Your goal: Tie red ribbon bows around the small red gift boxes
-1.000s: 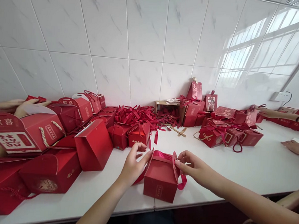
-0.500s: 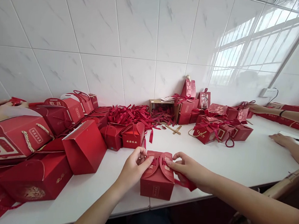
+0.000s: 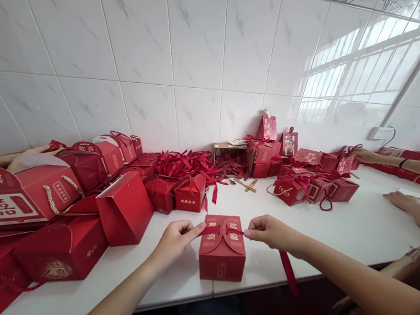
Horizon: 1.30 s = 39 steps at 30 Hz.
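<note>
A small red gift box [image 3: 222,261] with gold characters stands upright at the table's front edge, its two curved top flaps folded together. A dark red ribbon [image 3: 234,231] runs through slits in the flaps. On the box's left side, my left hand [image 3: 180,236] pinches one end of the ribbon between thumb and fingers. My right hand [image 3: 270,233] grips the other end just off the right edge of the box. The ribbon's loose tail hangs below my right hand past the table edge.
Many red boxes [image 3: 63,245] crowd the left side. A heap of red ribbons [image 3: 188,165] lies by the wall. Finished-looking boxes with bows [image 3: 290,187] stand back right. Other people's hands [image 3: 401,199] are at far right and far left. A white socket strip [image 3: 380,133] hangs on the wall.
Both my hands have moved outward from the box top, drawing the ribbon straight across the flaps. The ribbon tail now hangs farther right and lower. The view has shifted slightly.
</note>
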### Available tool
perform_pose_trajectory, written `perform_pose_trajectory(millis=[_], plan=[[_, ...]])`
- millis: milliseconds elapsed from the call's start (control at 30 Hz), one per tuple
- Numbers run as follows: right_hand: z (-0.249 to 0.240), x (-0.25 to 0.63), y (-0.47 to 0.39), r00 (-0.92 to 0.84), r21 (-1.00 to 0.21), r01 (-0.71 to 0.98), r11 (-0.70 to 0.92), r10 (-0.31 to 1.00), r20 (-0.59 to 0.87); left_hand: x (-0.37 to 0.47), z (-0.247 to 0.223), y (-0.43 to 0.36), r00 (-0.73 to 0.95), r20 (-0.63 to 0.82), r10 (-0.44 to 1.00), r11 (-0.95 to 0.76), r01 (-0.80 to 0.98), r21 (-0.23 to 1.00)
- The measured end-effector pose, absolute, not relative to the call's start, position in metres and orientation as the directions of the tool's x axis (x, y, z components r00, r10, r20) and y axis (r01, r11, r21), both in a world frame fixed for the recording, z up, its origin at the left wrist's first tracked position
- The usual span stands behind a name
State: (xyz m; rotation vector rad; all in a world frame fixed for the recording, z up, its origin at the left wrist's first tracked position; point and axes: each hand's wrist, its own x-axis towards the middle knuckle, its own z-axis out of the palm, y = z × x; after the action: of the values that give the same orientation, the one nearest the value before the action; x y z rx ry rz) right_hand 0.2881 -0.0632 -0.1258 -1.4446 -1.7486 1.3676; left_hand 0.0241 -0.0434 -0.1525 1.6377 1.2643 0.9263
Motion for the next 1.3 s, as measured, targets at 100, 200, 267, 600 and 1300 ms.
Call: perform_pose_trajectory(millis=[100,200,267,600,1300], plan=[[-0.128,0.293,-0.062,-0.305,-0.89,0.451,-0.061,0.927,-0.219,0.023,-0.154,-0.047,0.216,0.008,0.976,-0.079,0.323,0.943],[-0.127,0.297,-0.059,-0.316,-0.865,0.502,0.024,0.935,-0.158,0.021,-0.15,-0.053,0.212,-0.04,0.977,-0.027,0.304,0.952],[-0.123,0.298,-0.059,-0.318,-0.815,0.563,0.136,0.946,-0.062,0.02,-0.145,-0.056,0.217,-0.049,0.975,-0.013,0.277,0.961],[-0.118,0.308,-0.067,-0.708,0.136,0.685,0.716,0.609,0.358,0.018,-0.13,-0.048,0.252,-0.117,0.961,0.051,0.253,0.966],[-0.122,0.277,-0.092,-0.229,-0.781,0.583,-0.223,0.877,-0.421,0.015,-0.152,-0.088,0.238,-0.032,0.971,-0.075,0.43,0.9]])
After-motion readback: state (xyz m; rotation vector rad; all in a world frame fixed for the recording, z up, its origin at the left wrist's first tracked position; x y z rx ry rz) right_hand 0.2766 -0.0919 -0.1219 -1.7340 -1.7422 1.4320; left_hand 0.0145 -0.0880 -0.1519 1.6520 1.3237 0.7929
